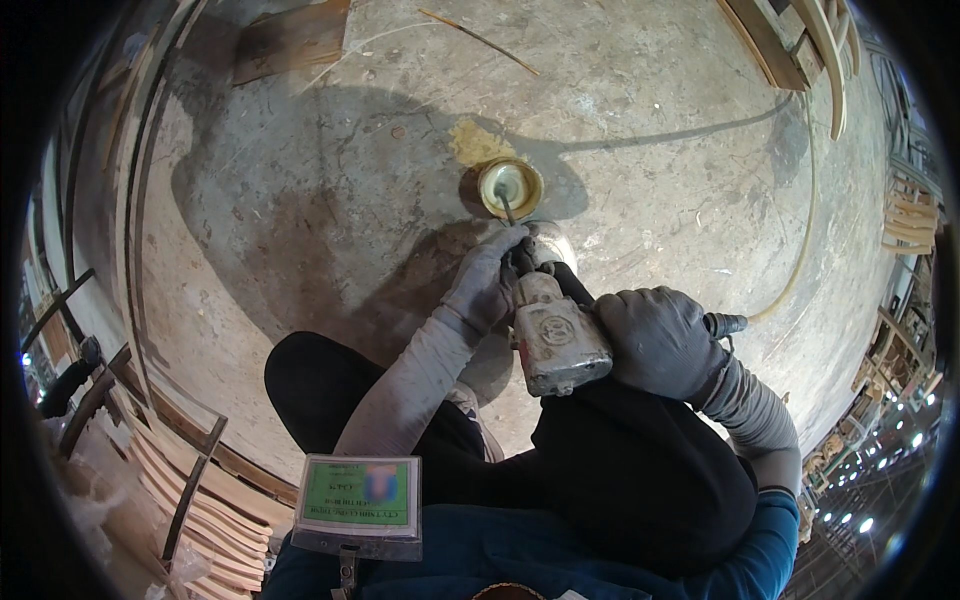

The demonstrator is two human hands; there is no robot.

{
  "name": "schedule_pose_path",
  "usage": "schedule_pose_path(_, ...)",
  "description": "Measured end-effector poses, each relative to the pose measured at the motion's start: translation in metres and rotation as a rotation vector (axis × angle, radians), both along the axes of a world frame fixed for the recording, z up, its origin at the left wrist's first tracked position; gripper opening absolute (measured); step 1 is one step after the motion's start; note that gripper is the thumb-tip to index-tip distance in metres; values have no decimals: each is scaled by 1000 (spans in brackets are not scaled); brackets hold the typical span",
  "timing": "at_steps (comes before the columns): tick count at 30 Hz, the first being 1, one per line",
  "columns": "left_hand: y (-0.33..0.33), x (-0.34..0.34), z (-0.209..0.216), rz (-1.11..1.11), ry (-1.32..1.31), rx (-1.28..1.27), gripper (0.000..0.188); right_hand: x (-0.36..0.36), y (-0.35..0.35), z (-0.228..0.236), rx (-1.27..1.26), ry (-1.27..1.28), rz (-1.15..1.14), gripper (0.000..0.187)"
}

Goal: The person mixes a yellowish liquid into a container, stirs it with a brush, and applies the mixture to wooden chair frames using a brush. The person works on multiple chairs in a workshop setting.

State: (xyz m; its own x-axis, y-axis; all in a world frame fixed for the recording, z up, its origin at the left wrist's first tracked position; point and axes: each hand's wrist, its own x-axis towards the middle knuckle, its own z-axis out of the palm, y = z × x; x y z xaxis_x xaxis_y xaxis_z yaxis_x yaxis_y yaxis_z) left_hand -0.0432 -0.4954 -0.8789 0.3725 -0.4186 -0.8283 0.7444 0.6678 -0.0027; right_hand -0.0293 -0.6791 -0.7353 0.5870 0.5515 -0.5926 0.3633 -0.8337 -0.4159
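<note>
My left hand [487, 276], in a pale grey glove, is closed around a thin dark stick [507, 207]. The stick's far end dips into a small round yellowish pot [540, 186] with a pale substance inside. My right hand [657, 340], in a darker grey glove, grips the handle side of an air tool [563, 345] with a boxy, worn metal head, possibly a nail gun. The tool's head lies between my hands, above my knees. Its nose and the left fingertips overlap, so contact there is hard to make out.
A thin hose [803, 260] runs from the tool along the right. Concrete floor [640, 90] carries a yellow stain and a thin stick [480, 42]. Wooden parts [780, 45] stand far right; a board [290, 42] lies far left. Curved wooden slats [200, 500] are stacked near left.
</note>
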Motion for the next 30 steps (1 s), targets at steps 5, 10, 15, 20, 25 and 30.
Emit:
schedule_pose_path(5,5,1,0,48,-123,-12,16,8,7,1,-20,6,-1,28)
schedule_pose_path(10,4,6,-3,81,-63,-106,24,12,6,1,-23,46,-58,28)
schedule_pose_path(15,3,10,2,46,-126,-154,27,17,6,3,-72,78,-60,28)
schedule_pose_path(20,-4,13,1,-14,-177,-134,31,16,3,3,-100,87,-108,29)
schedule_pose_path(25,-10,12,-5,17,-153,-177,29,17,-4,5,-115,146,-129,32)
schedule_pose_path(30,-14,8,-6,25,-104,-176,27,11,-11,3,-64,104,-121,27)
